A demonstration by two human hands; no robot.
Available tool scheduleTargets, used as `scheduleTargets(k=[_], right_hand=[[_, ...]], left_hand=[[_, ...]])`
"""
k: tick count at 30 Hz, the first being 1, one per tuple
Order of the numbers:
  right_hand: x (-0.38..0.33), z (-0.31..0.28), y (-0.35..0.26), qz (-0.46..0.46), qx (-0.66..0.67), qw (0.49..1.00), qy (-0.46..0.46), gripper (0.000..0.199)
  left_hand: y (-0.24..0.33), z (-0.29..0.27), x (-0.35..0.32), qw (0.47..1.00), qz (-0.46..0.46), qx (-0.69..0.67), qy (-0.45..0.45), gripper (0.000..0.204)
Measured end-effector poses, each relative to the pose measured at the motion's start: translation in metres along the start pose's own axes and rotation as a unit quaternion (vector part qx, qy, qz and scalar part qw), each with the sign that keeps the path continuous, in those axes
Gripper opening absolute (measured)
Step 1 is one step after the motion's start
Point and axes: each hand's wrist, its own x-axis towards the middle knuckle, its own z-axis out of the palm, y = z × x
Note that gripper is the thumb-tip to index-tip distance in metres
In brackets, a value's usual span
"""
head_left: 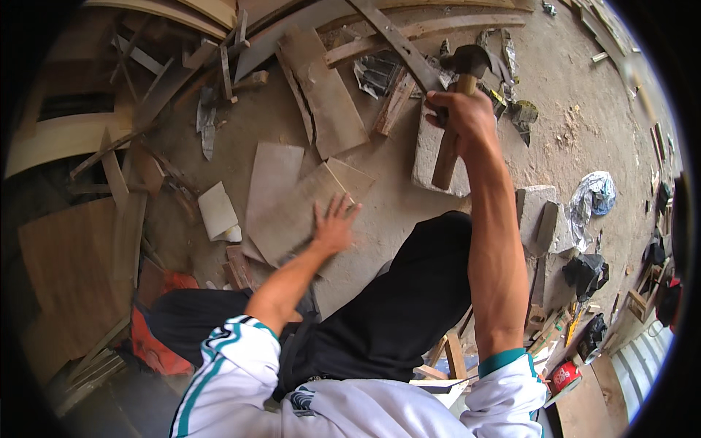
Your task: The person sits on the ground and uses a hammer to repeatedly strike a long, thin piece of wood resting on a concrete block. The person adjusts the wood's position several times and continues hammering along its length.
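My right hand (471,120) is wrapped round the wooden handle of a claw hammer (467,73), its dark head pointing away from me. A long flat strip (398,45) ends at the fingers of this hand; whether they touch it I cannot tell. Below the hammer lies a pale concrete block (431,157). My left hand (334,228) has its fingers spread over a thin wooden board (292,212) on the ground. A narrow light edge (339,181) runs along that board, near the fingertips. Another thin panel (274,171) lies partly under it.
A cracked board (321,95) lies farther out. Scrap wood and a plywood sheet (69,270) fill the left side. To the right are another concrete block (537,212), crumpled plastic (591,201), a black bag (584,274) and a red can (566,377). An orange cloth (157,343) lies beside my left leg.
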Motion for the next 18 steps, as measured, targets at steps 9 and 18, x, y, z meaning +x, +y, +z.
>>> scheduleTargets(k=[9, 18], right_hand=[[-0.012, -0.002, -0.011, -0.009, 0.021, 1.000, 0.017, 0.016], [-0.088, -0.006, -0.023, -0.026, 0.051, 0.992, 0.108, 0.017]], left_hand=[[-0.083, -0.025, -0.003, 0.993, 0.080, 0.085, -0.015, 0.089], [-0.044, -0.124, 0.122, 0.951, 0.116, -0.215, 0.188, 0.058]])
